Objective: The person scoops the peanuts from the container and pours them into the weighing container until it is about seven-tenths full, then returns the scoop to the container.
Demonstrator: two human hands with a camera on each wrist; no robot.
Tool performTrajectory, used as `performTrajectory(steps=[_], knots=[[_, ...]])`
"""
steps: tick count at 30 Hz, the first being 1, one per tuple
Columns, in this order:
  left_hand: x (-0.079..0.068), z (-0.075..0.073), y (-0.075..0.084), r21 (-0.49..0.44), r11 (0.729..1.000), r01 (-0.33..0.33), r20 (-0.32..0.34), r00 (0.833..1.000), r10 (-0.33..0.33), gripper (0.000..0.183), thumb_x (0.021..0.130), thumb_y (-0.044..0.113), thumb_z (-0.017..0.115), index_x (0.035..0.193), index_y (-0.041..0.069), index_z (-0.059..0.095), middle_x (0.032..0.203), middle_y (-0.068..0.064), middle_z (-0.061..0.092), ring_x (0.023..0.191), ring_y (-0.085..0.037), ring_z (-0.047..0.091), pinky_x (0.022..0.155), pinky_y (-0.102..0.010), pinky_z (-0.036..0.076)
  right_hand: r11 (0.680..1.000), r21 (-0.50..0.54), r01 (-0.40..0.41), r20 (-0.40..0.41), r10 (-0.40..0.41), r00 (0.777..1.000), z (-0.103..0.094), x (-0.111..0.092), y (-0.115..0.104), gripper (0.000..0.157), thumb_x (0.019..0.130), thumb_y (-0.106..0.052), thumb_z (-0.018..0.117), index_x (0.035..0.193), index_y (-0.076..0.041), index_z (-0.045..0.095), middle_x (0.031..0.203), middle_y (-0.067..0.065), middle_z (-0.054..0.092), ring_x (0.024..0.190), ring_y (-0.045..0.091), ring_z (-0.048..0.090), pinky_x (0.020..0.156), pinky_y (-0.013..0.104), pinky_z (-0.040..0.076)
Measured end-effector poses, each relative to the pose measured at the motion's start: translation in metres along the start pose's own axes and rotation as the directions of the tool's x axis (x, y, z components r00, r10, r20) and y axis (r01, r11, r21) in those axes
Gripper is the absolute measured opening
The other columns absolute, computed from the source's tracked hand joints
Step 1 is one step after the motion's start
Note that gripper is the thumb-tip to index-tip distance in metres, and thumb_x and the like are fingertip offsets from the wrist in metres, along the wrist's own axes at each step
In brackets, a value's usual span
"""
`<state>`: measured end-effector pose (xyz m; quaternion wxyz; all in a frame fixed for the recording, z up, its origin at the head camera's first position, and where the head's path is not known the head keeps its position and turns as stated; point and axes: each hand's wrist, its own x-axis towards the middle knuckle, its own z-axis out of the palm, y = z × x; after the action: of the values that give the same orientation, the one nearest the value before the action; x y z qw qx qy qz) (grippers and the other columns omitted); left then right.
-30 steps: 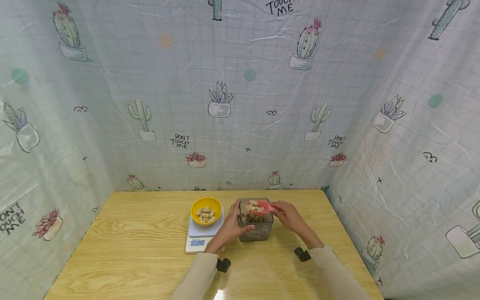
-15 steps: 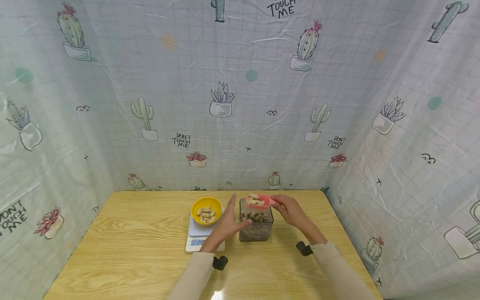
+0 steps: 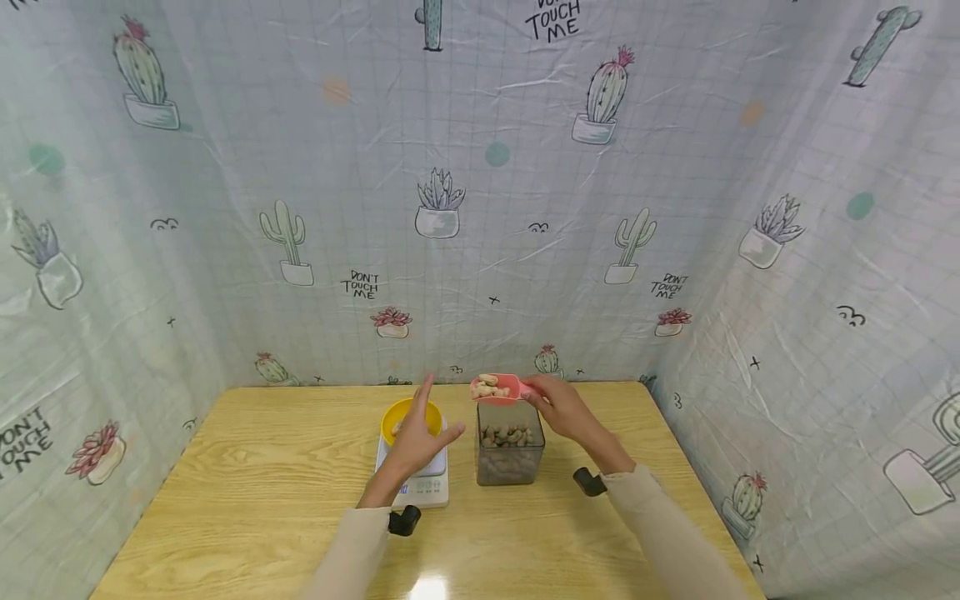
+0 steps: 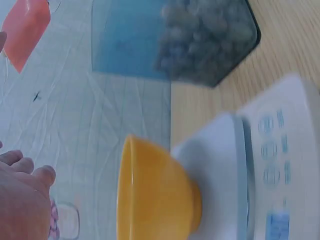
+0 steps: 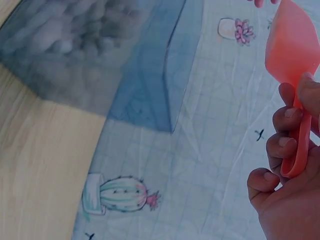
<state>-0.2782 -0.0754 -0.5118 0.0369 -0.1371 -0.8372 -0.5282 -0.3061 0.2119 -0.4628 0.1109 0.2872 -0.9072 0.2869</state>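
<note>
My right hand (image 3: 564, 408) grips the handle of a pink scoop (image 5: 292, 42), its fingers curled round it in the right wrist view. Peanuts (image 3: 489, 387) lie in the scoop, which is raised over the left rim of a clear grey square container (image 3: 510, 467) with more peanuts (image 3: 507, 436) in its lower part. My left hand (image 3: 415, 442) is spread with thumb and fingers apart, holding nothing, in front of a yellow bowl (image 4: 155, 190). That bowl stands on a white kitchen scale (image 3: 435, 492); the hand partly hides the bowl's peanuts and the scale's display.
The wooden table (image 3: 270, 483) carries the scale on the left and the container to its right, with a narrow gap between them. A curtain (image 3: 480, 275) printed with cacti hangs behind the table and along both sides.
My right hand has lifted the loaded scoop out of the container and moved it left. My left hand has left the container's side and moved left, over in front of the bowl.
</note>
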Motion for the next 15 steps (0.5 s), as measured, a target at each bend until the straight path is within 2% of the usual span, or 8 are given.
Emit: performTrajectory(steps=[6,11,15], knots=[[-0.005,-0.022,-0.011,0.041,0.999,0.021,-0.046,0.999,-0.019,0.102,0.085,0.040,0.075,0.159,0.029,0.005,0.167,-0.010,0.008,0.149,-0.043,0.019,0.111,-0.067,0.031,1.000,-0.011,-0.010,0.025,0.011,1.000,0.011,0.013,-0.010,0.032,0.101,-0.026,0.053,0.124,-0.007,0.065,0.116,0.010,0.069,0.103,0.027,0.066,0.084,0.045,0.054],[-0.009,-0.038,-0.020,0.058,0.998,0.034,-0.063,0.998,-0.031,0.104,0.084,0.040,0.076,0.159,0.031,0.005,0.167,-0.009,0.007,0.150,-0.043,0.017,0.112,-0.069,0.024,1.000,0.000,-0.002,0.045,0.002,0.999,0.022,0.025,-0.018,0.031,0.101,-0.026,0.053,0.124,-0.008,0.065,0.115,0.009,0.069,0.103,0.024,0.065,0.084,0.043,0.053],[-0.012,-0.046,-0.031,0.095,0.994,0.057,-0.062,0.997,-0.051,0.108,0.083,0.043,0.077,0.159,0.029,0.002,0.167,-0.012,0.003,0.150,-0.045,0.015,0.113,-0.069,0.022,1.000,-0.019,0.010,0.072,-0.009,0.997,0.033,0.033,-0.026,0.028,0.100,-0.024,0.054,0.121,-0.009,0.065,0.111,0.007,0.070,0.095,0.021,0.064,0.080,0.039,0.051]])
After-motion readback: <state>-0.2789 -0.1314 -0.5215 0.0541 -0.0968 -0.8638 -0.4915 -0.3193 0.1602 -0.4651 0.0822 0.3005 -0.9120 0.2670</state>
